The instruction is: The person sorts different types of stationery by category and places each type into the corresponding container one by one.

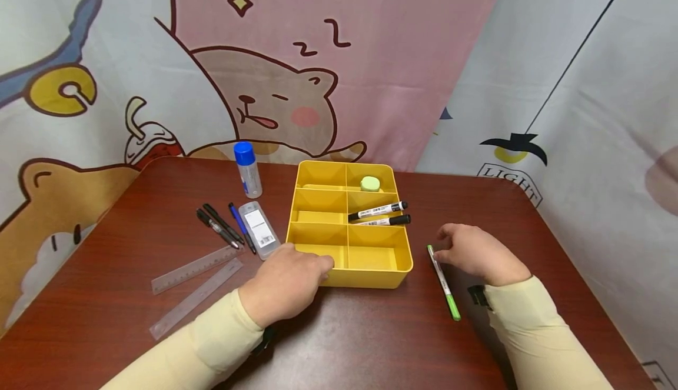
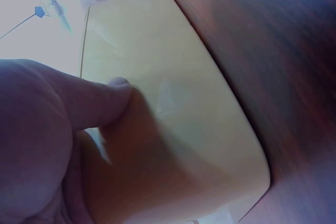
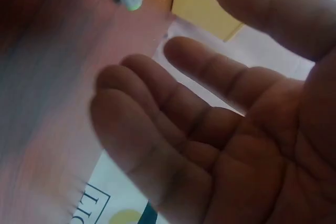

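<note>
A yellow compartment box (image 1: 365,278) stands at the middle of the table. My left hand (image 1: 288,281) grips its front left wall; in the left wrist view the thumb (image 2: 105,100) lies against the outer side. Two black-capped markers (image 1: 378,210) lean in the middle right compartment, and a pale green block (image 1: 369,184) sits in the back right one. To the right of the box lies a slim green-and-white pen (image 1: 444,284). Just beside its upper end hovers my right hand (image 1: 479,253), its fingers loosely bent and its palm (image 3: 257,145) bare in the right wrist view.
Left of the box lie a clear plastic case (image 1: 258,230), a blue pen (image 1: 242,227), black pens (image 1: 219,225) and two clear rulers (image 1: 196,299). A blue-capped bottle (image 1: 249,172) stands behind them. Printed cloth (image 1: 402,72) hangs along the table's back.
</note>
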The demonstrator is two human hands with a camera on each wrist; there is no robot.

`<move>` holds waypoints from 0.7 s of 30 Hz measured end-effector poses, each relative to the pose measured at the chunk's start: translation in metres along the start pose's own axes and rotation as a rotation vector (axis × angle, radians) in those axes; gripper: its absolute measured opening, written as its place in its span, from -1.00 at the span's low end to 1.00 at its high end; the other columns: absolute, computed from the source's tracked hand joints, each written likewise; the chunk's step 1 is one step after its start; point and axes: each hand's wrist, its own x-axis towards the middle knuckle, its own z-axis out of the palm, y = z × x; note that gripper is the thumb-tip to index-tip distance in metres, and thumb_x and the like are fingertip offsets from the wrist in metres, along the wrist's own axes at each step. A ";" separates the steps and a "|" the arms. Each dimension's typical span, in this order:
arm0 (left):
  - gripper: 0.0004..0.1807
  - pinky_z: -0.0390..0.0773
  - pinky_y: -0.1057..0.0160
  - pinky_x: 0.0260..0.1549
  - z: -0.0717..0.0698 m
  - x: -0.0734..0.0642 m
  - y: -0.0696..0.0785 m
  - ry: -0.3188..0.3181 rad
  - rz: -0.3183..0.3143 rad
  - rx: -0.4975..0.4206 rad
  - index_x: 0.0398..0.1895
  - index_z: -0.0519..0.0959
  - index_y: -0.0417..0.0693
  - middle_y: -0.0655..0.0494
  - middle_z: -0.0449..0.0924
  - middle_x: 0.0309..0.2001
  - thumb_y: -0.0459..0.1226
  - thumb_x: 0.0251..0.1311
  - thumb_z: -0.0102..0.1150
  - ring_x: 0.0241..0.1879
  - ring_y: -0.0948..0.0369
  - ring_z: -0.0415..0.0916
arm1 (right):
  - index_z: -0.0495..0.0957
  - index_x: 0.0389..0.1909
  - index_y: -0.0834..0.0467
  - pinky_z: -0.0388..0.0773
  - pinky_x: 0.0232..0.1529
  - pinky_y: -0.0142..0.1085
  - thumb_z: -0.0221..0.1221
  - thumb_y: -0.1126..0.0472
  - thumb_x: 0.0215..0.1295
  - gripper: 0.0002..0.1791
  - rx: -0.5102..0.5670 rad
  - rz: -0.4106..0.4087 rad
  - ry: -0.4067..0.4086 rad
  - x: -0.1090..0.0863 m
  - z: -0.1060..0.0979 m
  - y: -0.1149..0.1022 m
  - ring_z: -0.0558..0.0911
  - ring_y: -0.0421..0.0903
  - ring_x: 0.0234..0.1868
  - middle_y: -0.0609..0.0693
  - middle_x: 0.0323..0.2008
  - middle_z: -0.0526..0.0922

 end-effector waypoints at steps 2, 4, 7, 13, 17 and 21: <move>-0.63 0.14 0.27 -0.55 0.000 0.000 0.000 0.003 0.001 0.001 -0.59 0.34 0.20 0.35 0.23 -0.70 -0.17 0.23 0.35 -0.69 0.38 0.28 | 0.59 0.18 0.28 0.70 -0.12 0.00 0.40 0.10 0.27 -0.47 -0.008 -0.006 -0.026 0.001 0.001 0.000 0.69 0.00 -0.18 0.16 -0.04 0.76; -0.63 0.14 0.27 -0.55 0.001 0.000 0.000 0.007 0.002 0.002 -0.59 0.34 0.20 0.35 0.22 -0.70 -0.17 0.23 0.35 -0.69 0.38 0.28 | 0.59 0.17 0.29 0.69 -0.06 0.04 0.41 0.12 0.25 -0.47 -0.015 -0.012 -0.041 0.001 0.002 0.001 0.70 0.02 -0.13 0.18 0.00 0.76; -0.63 0.14 0.27 -0.55 0.000 -0.001 0.000 0.011 0.005 0.002 -0.59 0.34 0.20 0.35 0.23 -0.70 -0.18 0.23 0.35 -0.69 0.37 0.28 | 0.59 0.16 0.29 0.68 -0.01 0.08 0.42 0.14 0.22 -0.47 -0.025 -0.017 -0.051 0.002 0.004 0.001 0.70 0.05 -0.09 0.20 0.03 0.74; -0.63 0.12 0.27 -0.55 -0.001 0.000 0.000 0.000 -0.003 -0.002 -0.59 0.34 0.19 0.35 0.24 -0.70 -0.18 0.23 0.35 -0.69 0.37 0.27 | 0.59 0.16 0.31 0.69 -0.05 0.06 0.46 0.15 0.20 -0.44 -0.037 0.011 -0.067 0.004 0.009 -0.001 0.67 0.02 -0.17 0.20 -0.01 0.74; -0.63 0.12 0.27 -0.55 -0.001 0.000 0.000 0.004 0.000 0.000 -0.59 0.34 0.19 0.34 0.24 -0.70 -0.19 0.23 0.35 -0.69 0.36 0.26 | 0.59 0.13 0.32 0.69 -0.10 0.02 0.48 0.15 0.18 -0.45 -0.044 0.015 -0.071 0.005 0.009 -0.001 0.65 -0.01 -0.23 0.18 -0.06 0.74; -0.64 0.12 0.27 -0.55 -0.001 0.000 0.000 0.004 0.000 0.001 -0.59 0.35 0.19 0.34 0.25 -0.70 -0.18 0.23 0.35 -0.69 0.36 0.27 | 0.59 0.12 0.33 0.69 -0.10 0.03 0.48 0.15 0.17 -0.44 -0.055 0.004 -0.067 0.005 0.009 -0.002 0.64 -0.01 -0.24 0.18 -0.07 0.74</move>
